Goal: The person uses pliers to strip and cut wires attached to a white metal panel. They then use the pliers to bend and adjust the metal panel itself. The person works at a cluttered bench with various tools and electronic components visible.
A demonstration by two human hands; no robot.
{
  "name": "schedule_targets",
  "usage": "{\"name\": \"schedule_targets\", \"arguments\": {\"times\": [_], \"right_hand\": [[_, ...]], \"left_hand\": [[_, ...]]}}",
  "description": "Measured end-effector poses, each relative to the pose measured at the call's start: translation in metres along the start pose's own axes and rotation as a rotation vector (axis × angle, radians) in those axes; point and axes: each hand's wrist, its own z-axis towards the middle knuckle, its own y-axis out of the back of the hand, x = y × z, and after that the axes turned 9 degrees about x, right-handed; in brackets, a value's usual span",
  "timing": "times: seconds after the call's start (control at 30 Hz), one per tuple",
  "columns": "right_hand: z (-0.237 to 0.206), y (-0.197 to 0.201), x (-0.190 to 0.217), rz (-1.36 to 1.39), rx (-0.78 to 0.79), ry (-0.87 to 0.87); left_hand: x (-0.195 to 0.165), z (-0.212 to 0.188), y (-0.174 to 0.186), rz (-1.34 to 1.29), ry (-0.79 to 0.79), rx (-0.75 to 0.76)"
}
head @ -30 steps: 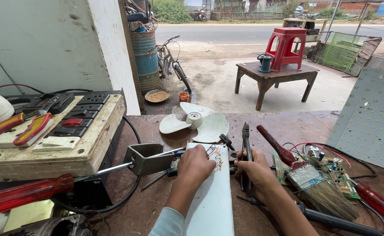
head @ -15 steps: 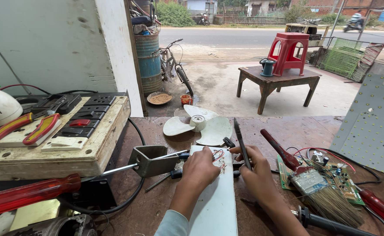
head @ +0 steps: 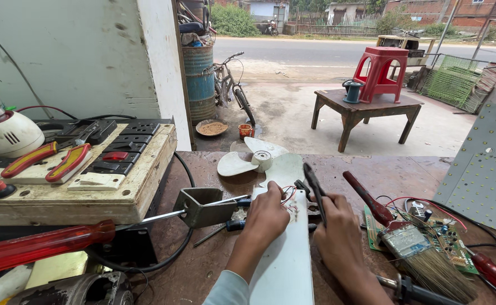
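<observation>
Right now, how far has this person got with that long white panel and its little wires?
Done: the long white panel lies flat on the workbench, thin red wires exposed at its far end. In hand: the left hand steadies the panel beside the wires while the right hand holds dark pliers over them. Left: the wires look loose; whether any are joined cannot be told.

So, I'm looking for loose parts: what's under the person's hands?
Under the left hand and right hand lies a long white panel with thin red wires at its far end. The right hand holds black pliers. What the palms cover cannot be seen.
</observation>
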Motion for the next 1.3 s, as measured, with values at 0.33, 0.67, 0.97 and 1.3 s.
{"name": "schedule_targets", "arguments": {"times": [0.33,0.67,0.97,1.3], "right_hand": [[-0.004,0.004,0.007,-0.680,0.280,0.021],[-0.005,0.021,-0.003,-0.729,0.172,-0.019],[-0.007,0.027,0.005,-0.732,0.232,-0.078],[-0.002,0.023,-0.010,-0.765,0.265,-0.064]], "left_hand": [[0.019,0.013,-0.006,-0.104,-0.039,-0.177],[0.017,0.008,0.004,0.028,-0.105,-0.158],[-0.001,-0.010,0.014,0.184,-0.176,0.008],[0.016,0.008,-0.003,0.208,-0.177,-0.120]]}}
